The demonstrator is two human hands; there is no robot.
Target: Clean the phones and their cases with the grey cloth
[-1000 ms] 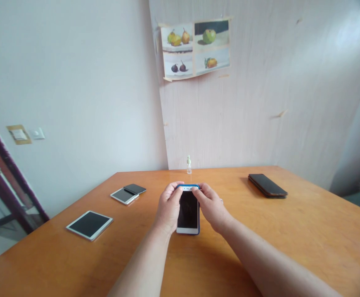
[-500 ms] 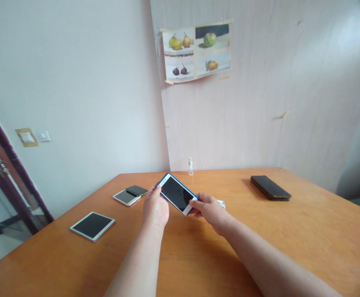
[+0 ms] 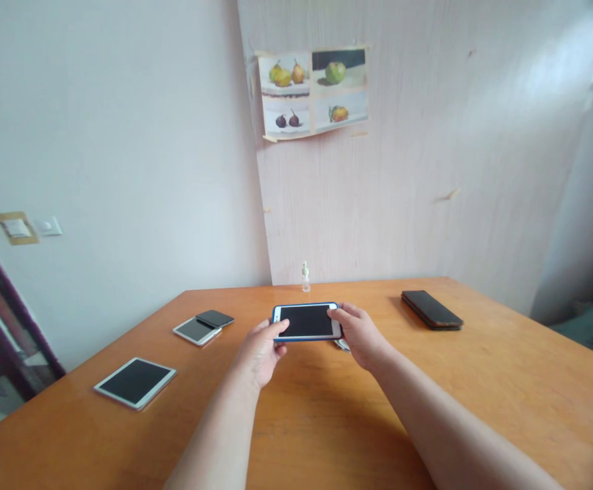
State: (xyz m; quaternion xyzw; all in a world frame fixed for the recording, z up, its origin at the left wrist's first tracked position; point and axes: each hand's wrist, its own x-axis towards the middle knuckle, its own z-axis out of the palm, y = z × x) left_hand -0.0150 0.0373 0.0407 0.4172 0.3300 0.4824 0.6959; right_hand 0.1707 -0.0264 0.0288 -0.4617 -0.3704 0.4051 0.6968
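A white smartphone [image 3: 307, 321] in a blue case is held level and sideways above the table, its dark screen towards me. My left hand [image 3: 260, 350] grips its left end, the thumb lying over the front. At the right end my right hand [image 3: 362, 333] grips it too, with its thumb on the screen's edge. The fingers behind the phone are mostly hidden. Below the phone's right end, a small whitish object [image 3: 343, 345] is partly covered, and I cannot make out what it is.
On the wooden table [image 3: 307, 435], a white tablet [image 3: 136, 382] lies at left. Behind it, a dark flat device [image 3: 215, 318] overlaps a smaller white tablet [image 3: 194, 331]. A clear spray bottle [image 3: 305, 278] stands at the back; a black folded case [image 3: 432, 309] lies at right.
Both hands have turned the phone from a slant to level. The left thumb now lies over the phone's front. The view has shifted slightly to the right.
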